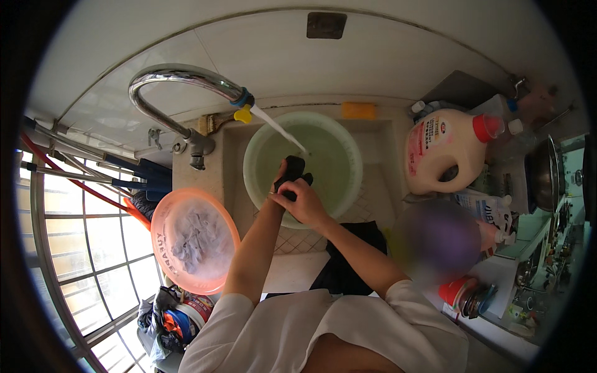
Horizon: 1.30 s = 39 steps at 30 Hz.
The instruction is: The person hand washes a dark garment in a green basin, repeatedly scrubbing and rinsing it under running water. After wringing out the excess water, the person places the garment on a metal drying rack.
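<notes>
A small dark piece of cloth (295, 166), possibly a sock, is bunched between my hands. It covers most of my left hand (280, 171), so those fingers are largely hidden. My right hand (304, 199) pinches the cloth's lower part close to the left wrist. Both hands are over the near-left part of a pale green round basin (357, 170) that holds greenish water (329, 163). Water runs from the curved chrome faucet (182, 72) into this basin, landing just beyond the cloth. The basin sits in a stone-like sink (385, 149).
Left of the sink, an orange basin (158, 233) holds grey cloth (198, 242) in cloudy water. Black fabric (359, 238) drapes over the front edge beneath my right forearm. A yellow sponge (358, 111) and wooden-handled brush (217, 122) lie behind; a large detergent jug (443, 154) stands right.
</notes>
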Each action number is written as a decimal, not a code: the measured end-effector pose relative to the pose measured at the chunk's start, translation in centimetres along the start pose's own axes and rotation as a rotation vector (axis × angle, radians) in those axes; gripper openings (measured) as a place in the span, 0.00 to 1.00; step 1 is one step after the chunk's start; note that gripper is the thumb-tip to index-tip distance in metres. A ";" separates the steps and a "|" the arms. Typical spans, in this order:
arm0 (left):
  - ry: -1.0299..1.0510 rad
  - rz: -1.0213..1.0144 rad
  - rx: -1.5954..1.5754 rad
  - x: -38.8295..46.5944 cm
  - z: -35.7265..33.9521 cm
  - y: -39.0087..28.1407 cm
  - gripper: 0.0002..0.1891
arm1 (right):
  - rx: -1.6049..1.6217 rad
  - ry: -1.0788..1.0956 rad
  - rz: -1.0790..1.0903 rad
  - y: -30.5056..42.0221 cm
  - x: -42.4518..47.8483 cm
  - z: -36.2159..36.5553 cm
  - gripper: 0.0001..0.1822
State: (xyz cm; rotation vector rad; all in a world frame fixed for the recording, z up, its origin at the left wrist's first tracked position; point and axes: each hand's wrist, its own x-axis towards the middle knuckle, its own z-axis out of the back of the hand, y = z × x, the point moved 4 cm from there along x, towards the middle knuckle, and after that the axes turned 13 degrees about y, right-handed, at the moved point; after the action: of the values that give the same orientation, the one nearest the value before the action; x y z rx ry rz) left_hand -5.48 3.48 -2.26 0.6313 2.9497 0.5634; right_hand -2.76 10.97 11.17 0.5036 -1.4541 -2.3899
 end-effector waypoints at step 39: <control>-0.673 0.051 1.045 -3.0 1.8 -0.2 0.29 | 0.568 -0.020 -0.303 -15.2 4.3 -1.8 0.27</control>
State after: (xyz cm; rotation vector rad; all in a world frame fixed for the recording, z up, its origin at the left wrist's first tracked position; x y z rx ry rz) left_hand -2.55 2.65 -4.04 0.7322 2.3527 -1.0601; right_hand -6.90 14.47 -3.82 0.8847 -2.2111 -2.1592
